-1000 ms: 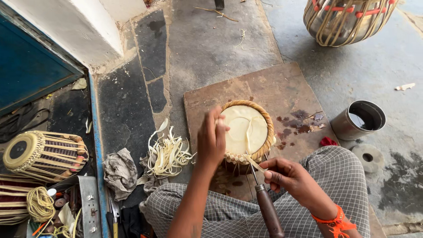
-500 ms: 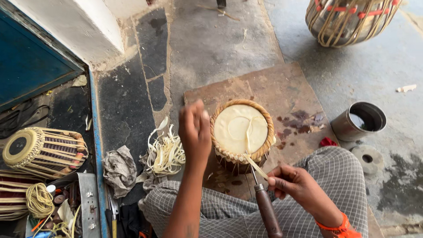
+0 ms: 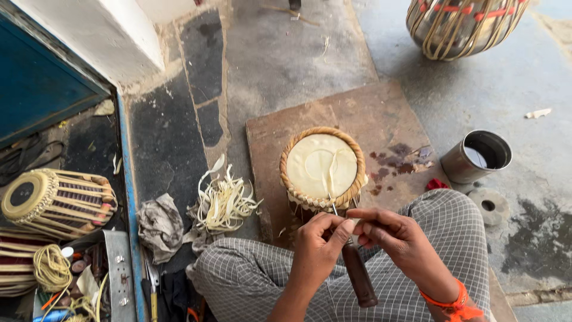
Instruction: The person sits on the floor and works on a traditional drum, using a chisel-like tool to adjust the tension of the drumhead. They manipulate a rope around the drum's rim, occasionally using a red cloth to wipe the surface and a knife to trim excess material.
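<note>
Two hands meeting below a small drum (image 3: 322, 169) on a stone slab (image 3: 381, 119), strips (image 3: 225, 203) heaped at left, left hand (image 3: 319, 247) pinching a thin strip (image 3: 329, 189), right hand (image 3: 396, 235) pinching it too, tool handle (image 3: 359, 276) between, tin cup (image 3: 476, 156) right.

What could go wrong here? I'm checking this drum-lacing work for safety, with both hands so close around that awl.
The thin metal tip of the brown-handled awl sits between the left hand and right hand; a slip might prick a finger. The pale strap across the small round cream-skinned drum could snap or cut skin if pulled hard. The open grey metal tin holding liquid stands near the knee and might tip.
</note>
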